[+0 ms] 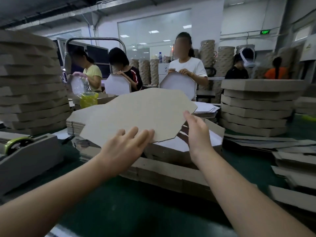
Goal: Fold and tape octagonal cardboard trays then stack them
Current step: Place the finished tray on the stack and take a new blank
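A flat grey cardboard blank with an octagonal outline is lifted and tilted over the pile of flat blanks in front of me. My left hand holds its near edge, fingers lying on top and the thumb hidden beneath. My right hand is at the blank's right corner, fingers straight, the thumb touching the edge. A tall stack of folded trays stands at the left. Another stack of folded trays stands at the right.
A grey tape dispenser with a green roll sits at the left on the green table. Loose cardboard strips lie at the right. Across the table, several people handle trays beside a yellow bag.
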Demonstrator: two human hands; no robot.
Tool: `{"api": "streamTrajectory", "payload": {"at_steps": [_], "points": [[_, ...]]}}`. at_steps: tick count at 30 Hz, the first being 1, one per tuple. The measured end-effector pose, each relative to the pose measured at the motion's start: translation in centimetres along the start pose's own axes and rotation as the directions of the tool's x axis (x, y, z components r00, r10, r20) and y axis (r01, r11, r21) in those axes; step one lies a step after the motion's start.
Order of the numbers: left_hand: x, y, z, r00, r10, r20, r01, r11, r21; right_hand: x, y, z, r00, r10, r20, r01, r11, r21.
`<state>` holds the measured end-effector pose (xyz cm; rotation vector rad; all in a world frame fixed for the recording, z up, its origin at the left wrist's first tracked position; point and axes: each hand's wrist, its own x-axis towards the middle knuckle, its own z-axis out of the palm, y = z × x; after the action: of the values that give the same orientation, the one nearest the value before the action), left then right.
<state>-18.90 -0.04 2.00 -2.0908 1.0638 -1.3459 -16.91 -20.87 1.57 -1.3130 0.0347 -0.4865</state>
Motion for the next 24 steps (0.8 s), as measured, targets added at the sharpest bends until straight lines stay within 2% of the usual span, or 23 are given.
{"api": "streamTrajectory", "payload": {"at_steps": [1, 2, 4, 6, 8, 10, 12, 14, 15, 17, 18, 20, 21, 22, 24], "points": [[-0.2, 0.7, -1.0, 0.999, 0.037, -0.013, -0.037, 0.999, -0.018, -0.7, -0.7, -0.7, 0.998, 0.037, -0.056, -0.032, 0.994, 0.102], [-0.4, 1.4, -1.9, 0.998, 0.068, -0.017, -0.068, 0.996, -0.053, -1.7, -1.2, -1.4, 0.993, 0.059, -0.105, -0.045, 0.990, 0.132], [-0.6, 2.9, -3.6, 0.996, 0.082, 0.018, -0.076, 0.970, -0.230, -4.2, -1.7, -3.2, 0.982, 0.068, -0.176, -0.048, 0.992, 0.117], [-0.3, 3.9, -4.8, 0.992, 0.028, 0.126, 0.041, 0.858, -0.512, -7.3, -1.9, -5.4, 0.972, 0.074, -0.221, -0.053, 0.994, 0.099], [0.5, 3.9, -5.2, 0.957, -0.140, 0.252, 0.274, 0.717, -0.641, -10.8, -2.2, -7.8, 0.968, 0.088, -0.235, -0.061, 0.991, 0.120], [1.7, 3.2, -4.3, 0.875, -0.350, 0.335, 0.482, 0.699, -0.528, -14.3, -2.7, -10.1, 0.964, 0.103, -0.247, -0.073, 0.989, 0.128], [2.7, 2.8, -3.9, 0.744, -0.490, 0.454, 0.663, 0.624, -0.414, -17.9, -3.2, -12.2, 0.963, 0.127, -0.239, -0.097, 0.986, 0.137], [3.3, 2.9, -3.4, 0.633, -0.538, 0.557, 0.771, 0.507, -0.385, -21.1, -3.6, -14.1, 0.967, 0.149, -0.206, -0.118, 0.981, 0.155], [3.4, 3.2, -3.3, 0.600, -0.528, 0.602, 0.798, 0.450, -0.400, -22.5, -3.8, -14.9, 0.971, 0.161, -0.179, -0.133, 0.979, 0.156], [3.6, 3.9, -3.5, 0.595, -0.495, 0.634, 0.804, 0.353, -0.479, -25.0, -4.3, -16.1, 0.973, 0.183, -0.140, -0.164, 0.977, 0.140], [3.6, 4.4, -3.7, 0.610, -0.488, 0.625, 0.792, 0.355, -0.496, -26.0, -4.4, -16.6, 0.973, 0.192, -0.131, -0.176, 0.977, 0.123], [3.5, 5.4, -4.0, 0.643, -0.487, 0.592, 0.761, 0.498, -0.416, -27.6, -4.6, -17.3, 0.973, 0.202, -0.115, -0.193, 0.978, 0.083], [3.4, 5.8, -4.0, 0.639, -0.474, 0.606, 0.754, 0.542, -0.370, -28.3, -4.7, -17.5, 0.973, 0.204, -0.107, -0.198, 0.978, 0.063], [3.2, 6.1, -4.0, 0.611, -0.452, 0.650, 0.769, 0.535, -0.350, -28.9, -4.8, -17.7, 0.973, 0.206, -0.105, -0.202, 0.978, 0.048], [2.6, 6.5, -3.6, 0.544, -0.379, 0.748, 0.829, 0.377, -0.412, -29.8, -4.6, -18.3, 0.970, 0.209, -0.121, -0.207, 0.978, 0.032]]}}
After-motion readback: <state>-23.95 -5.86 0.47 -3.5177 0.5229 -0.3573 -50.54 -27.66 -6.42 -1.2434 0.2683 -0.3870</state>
